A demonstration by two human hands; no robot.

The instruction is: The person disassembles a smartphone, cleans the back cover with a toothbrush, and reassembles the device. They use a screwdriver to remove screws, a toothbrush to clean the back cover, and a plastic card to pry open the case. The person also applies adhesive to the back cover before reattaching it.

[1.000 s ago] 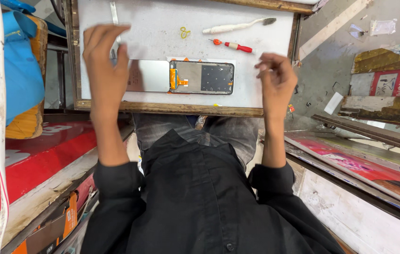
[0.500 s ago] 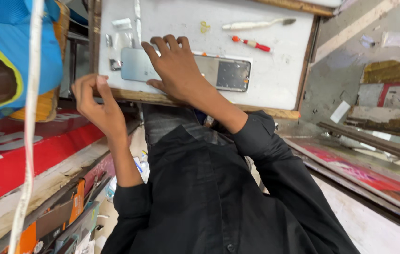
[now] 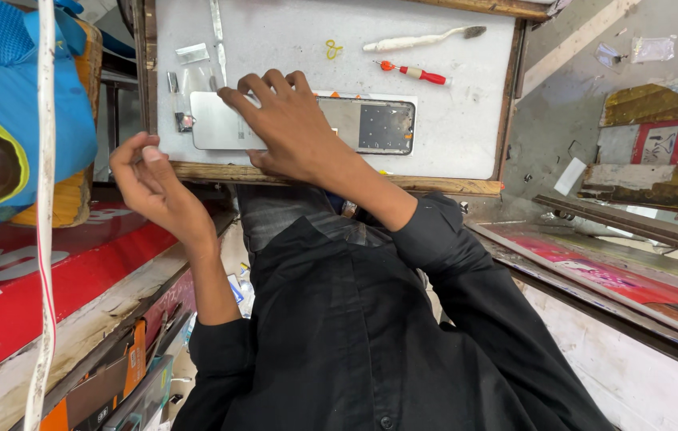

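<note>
An opened phone (image 3: 371, 126) lies flat on a white work tray (image 3: 466, 136), with its dark inner side showing at the right and a silver part at the left. My right hand (image 3: 283, 124) reaches across and spans the phone's middle, fingers over the far edge and thumb at the near edge. My left hand (image 3: 151, 179) hovers off the tray's near left corner. Its thumb and fingertips are pinched together, and I cannot see anything between them.
On the tray behind the phone lie a white toothbrush (image 3: 419, 38), a red-handled screwdriver (image 3: 415, 73), a small yellow loop (image 3: 332, 49), metal tweezers (image 3: 217, 32) and small silver parts (image 3: 191, 54). A white cable (image 3: 43, 199) hangs at the left beside a blue bag (image 3: 11, 96).
My right hand crossed from the tray's right side onto the phone. My left hand came off the phone and drew back past the tray's near left corner.
</note>
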